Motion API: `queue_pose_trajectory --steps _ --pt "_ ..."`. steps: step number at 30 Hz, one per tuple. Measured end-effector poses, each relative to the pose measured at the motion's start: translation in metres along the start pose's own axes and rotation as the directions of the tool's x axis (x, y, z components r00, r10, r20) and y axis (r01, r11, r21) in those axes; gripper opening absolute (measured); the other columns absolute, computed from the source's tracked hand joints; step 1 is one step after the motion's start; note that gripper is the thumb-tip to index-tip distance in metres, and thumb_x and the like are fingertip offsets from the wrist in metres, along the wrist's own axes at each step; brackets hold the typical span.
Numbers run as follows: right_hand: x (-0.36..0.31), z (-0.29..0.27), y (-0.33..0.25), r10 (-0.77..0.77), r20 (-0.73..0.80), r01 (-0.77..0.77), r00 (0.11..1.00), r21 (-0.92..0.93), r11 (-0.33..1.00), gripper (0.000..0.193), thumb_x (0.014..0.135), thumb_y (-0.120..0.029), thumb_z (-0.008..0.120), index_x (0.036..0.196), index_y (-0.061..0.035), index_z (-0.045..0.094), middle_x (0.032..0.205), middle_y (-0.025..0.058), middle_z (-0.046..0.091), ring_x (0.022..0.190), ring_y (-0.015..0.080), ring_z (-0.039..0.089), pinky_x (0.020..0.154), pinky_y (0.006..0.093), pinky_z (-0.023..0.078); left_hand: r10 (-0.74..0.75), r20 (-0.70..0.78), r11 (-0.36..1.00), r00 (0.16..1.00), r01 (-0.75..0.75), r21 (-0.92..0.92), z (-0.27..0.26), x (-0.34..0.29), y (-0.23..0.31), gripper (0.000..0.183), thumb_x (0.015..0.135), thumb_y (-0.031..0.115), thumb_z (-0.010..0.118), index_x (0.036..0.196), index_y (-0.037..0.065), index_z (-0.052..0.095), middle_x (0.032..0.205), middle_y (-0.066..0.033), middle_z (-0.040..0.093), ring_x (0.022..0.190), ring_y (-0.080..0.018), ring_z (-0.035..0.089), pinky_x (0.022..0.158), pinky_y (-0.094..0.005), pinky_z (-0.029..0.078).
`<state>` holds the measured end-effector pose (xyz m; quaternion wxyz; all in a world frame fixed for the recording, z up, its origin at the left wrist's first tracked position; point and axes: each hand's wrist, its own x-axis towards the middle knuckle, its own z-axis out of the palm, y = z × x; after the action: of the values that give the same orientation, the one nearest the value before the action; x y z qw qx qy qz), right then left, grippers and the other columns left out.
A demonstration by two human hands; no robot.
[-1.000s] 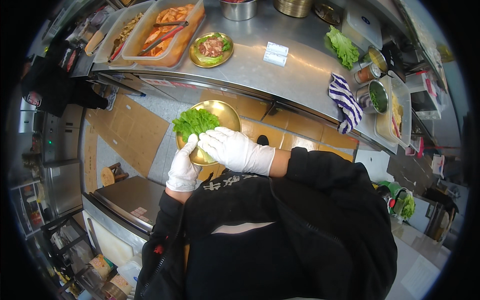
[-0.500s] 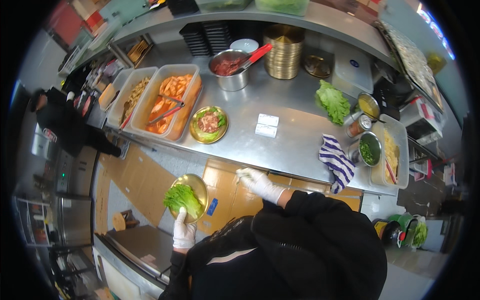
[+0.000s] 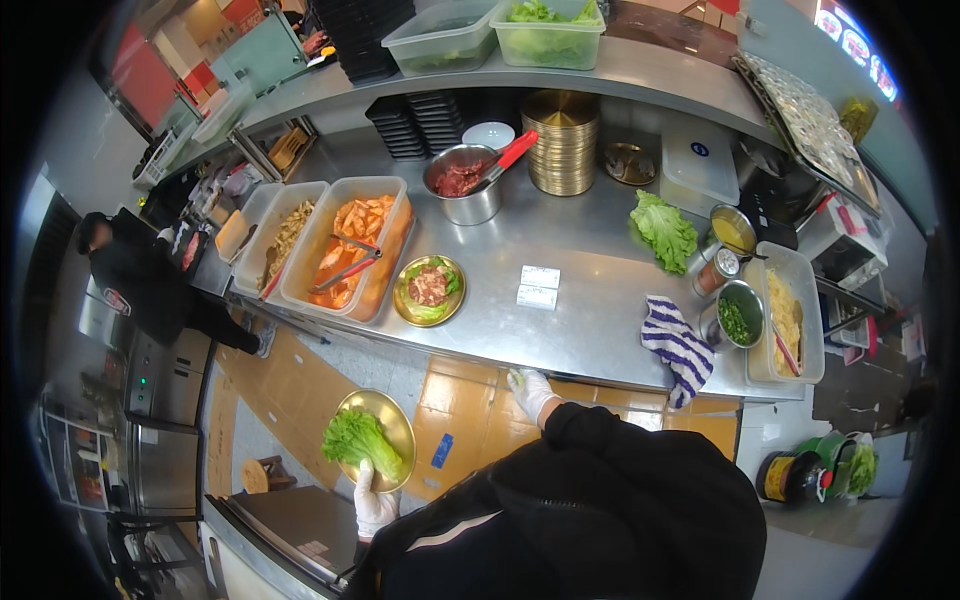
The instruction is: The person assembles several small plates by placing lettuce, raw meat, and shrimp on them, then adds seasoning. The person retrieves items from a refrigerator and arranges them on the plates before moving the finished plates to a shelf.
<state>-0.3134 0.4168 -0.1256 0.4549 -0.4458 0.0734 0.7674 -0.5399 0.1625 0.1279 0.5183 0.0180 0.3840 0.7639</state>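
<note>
My left hand [image 3: 374, 503], in a white glove, grips the near rim of a round golden plate [image 3: 400, 428]. The thumb lies over the stem end of green leaf lettuce [image 3: 360, 442] on that plate. My right hand [image 3: 532, 393], also gloved, is at the front edge of the steel counter [image 3: 590, 325]; its fingertips are too small and partly hidden to read their grip. Another golden plate [image 3: 429, 318] on the counter bears raw meat [image 3: 428, 286] on lettuce. Beside it, a clear tub [image 3: 386, 263] holds orange-sauced meat and red-handled tongs [image 3: 348, 270].
A metal pot [image 3: 474, 208] of red meat and a stack of golden plates [image 3: 562, 150] stand behind. Rightward are a lettuce leaf [image 3: 664, 232], a striped cloth [image 3: 677, 345] and a pot of chopped greens [image 3: 738, 312]. A person [image 3: 140, 280] stands at far left.
My right hand has moved down and to the right, to the counter's front edge. My left hand still holds the lettuce plate. The view has tilted upward, showing more of the upper shelf.
</note>
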Motion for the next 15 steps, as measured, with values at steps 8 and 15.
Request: queue_pose_trajectory --steps 8,15 --pt "0.046 -0.008 0.012 -0.116 -0.118 0.152 0.986 0.369 0.917 0.014 0.091 -0.005 0.063 0.103 -0.0091 0.058 0.099 0.0048 0.057 0.095 0.0213 0.058 0.072 0.0355 0.056 -0.031 0.098 0.999 0.995 0.034 -0.034 -0.022 -0.045 0.048 0.047 0.098 0.014 0.061 0.143 0.011 0.045 0.138 -0.0108 0.057 0.125 -0.0275 0.057 0.107 -0.0494 0.048" --pt "-0.065 -0.047 0.076 0.161 0.035 -0.149 0.986 -0.226 0.963 0.018 0.102 -0.018 0.055 0.115 -0.0059 0.061 0.106 0.0075 0.068 0.09 0.0183 0.066 0.073 0.029 0.055 0.008 -0.039 0.999 0.999 -0.009 -0.041 -0.069 -0.053 0.07 0.041 0.101 0.014 0.058 0.139 0.005 0.047 0.135 -0.0092 0.058 0.123 -0.0232 0.057 0.108 -0.041 0.046"
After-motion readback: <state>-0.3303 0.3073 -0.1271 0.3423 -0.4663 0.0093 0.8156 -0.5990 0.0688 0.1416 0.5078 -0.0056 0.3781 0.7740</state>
